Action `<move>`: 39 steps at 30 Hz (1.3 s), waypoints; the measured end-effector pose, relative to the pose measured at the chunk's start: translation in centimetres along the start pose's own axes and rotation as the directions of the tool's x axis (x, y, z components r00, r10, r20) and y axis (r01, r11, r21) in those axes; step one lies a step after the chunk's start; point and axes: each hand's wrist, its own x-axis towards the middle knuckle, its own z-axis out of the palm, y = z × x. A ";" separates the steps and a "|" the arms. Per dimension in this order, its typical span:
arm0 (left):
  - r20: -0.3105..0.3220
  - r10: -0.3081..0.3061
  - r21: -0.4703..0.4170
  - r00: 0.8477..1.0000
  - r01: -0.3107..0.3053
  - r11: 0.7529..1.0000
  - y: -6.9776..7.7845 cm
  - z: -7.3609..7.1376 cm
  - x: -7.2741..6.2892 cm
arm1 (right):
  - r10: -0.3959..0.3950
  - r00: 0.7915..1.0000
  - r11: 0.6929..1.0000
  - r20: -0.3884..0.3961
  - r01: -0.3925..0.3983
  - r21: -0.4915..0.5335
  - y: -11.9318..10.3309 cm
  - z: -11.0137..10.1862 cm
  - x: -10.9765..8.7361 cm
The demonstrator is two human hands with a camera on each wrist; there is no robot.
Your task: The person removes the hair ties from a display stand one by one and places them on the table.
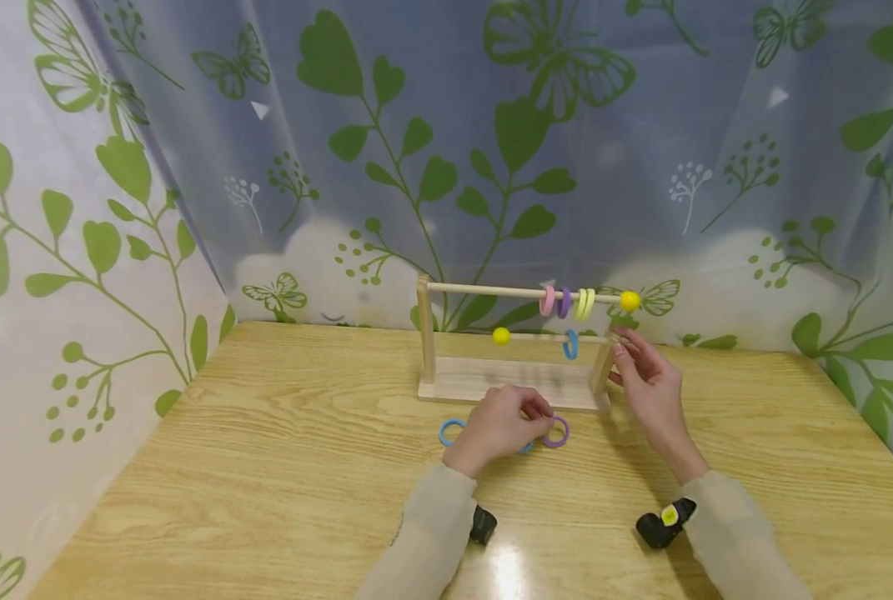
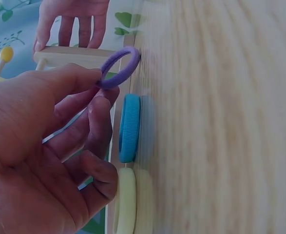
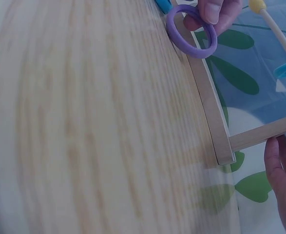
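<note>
Left grip [image 1: 500,423] pinches purple ring [image 2: 127,70] (pink ring [image 1: 550,302]: head view only)

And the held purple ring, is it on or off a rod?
Off: the left hand pinches the purple ring, clear of both rods.

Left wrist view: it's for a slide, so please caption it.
Left hand pinches a purple ring near a blue ring and a yellow ring, right hand at the stand.
</note>
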 end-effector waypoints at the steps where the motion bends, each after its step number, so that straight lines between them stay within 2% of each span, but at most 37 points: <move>1: 0.002 0.002 0.007 1.000 -0.002 1.000 0.1 -0.1 0.0 | 0.000 1.000 1.000 0.000 0.000 -0.004 0.0 0.0 0.0; 9: 0.004 -0.009 0.070 1.000 0.008 0.998 0.3 -0.3 -0.2 | 0.005 1.000 1.000 0.000 -0.005 -0.020 -0.1 0.0 0.0; 18: 0.012 -0.007 0.100 1.000 0.006 0.995 0.1 -0.2 -0.2 | -0.003 1.000 1.000 0.004 0.003 -0.020 -0.1 0.0 0.0; 22: -0.004 -0.010 0.107 1.000 0.010 0.994 0.1 -0.2 -0.2 | 0.002 1.000 1.000 0.005 -0.002 -0.025 -0.1 0.0 0.0; 27: -0.033 -0.003 0.064 0.999 0.006 0.998 -0.1 -0.2 -0.2 | 0.005 1.000 1.000 0.006 -0.005 -0.029 -0.1 0.0 0.0; 32: -0.069 0.004 -0.031 0.998 -0.006 1.000 -0.2 -0.3 -0.3 | 0.010 1.000 1.000 0.003 -0.010 -0.023 0.0 0.0 0.0; 34: -0.089 0.009 -0.069 0.996 -0.015 0.998 -0.2 -0.4 -0.3 | 0.010 1.000 1.000 0.004 -0.010 -0.025 0.0 0.0 0.0; 39: -0.166 0.042 -0.088 0.985 -0.057 0.994 -0.1 -0.3 -0.1 | 0.010 1.000 0.999 0.006 -0.010 -0.031 0.0 0.0 -0.1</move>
